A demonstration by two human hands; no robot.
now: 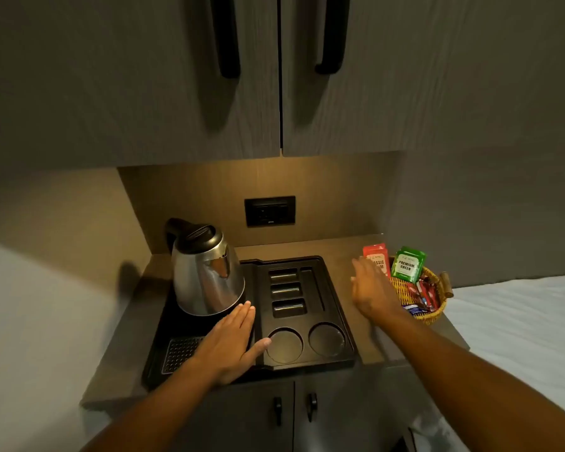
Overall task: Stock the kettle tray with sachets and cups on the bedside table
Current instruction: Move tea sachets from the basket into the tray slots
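Black plastic makes up the kettle tray (340,308), which sits on the worktop (336,252) with three short slots, one long slot and two round cup wells, all bare. A steel kettle (206,272) stands on the tray's left half. No cups show anywhere in view.

The sachets are in a wicker basket (402,291) just right of the tray: a red packet (377,257) and a green packet (408,264) stand upright at the back, and small red and blue sticks (423,296) lie jumbled in front.

The left hand (232,340) lies flat and spread on the tray, fingers together, thumb tip at the rim of the nearer cup well, holding nothing; it looks to be steadying the tray. The right hand (371,290) is open with fingers loosely extended, empty, and hovers beside the basket, partly covering the red packet. Whether it touches the packet I cannot tell, as the hand is blurred.

These packets are likely paper or foil: very light, thin, easily bent, a little slick. A pinch at the top edge between thumb and forefinger should lift one cleanly without crumpling. The sticks are narrow and tangled, so picking one by its end seems safer than scooping. The basket is light too and may slide or tip if pushed.
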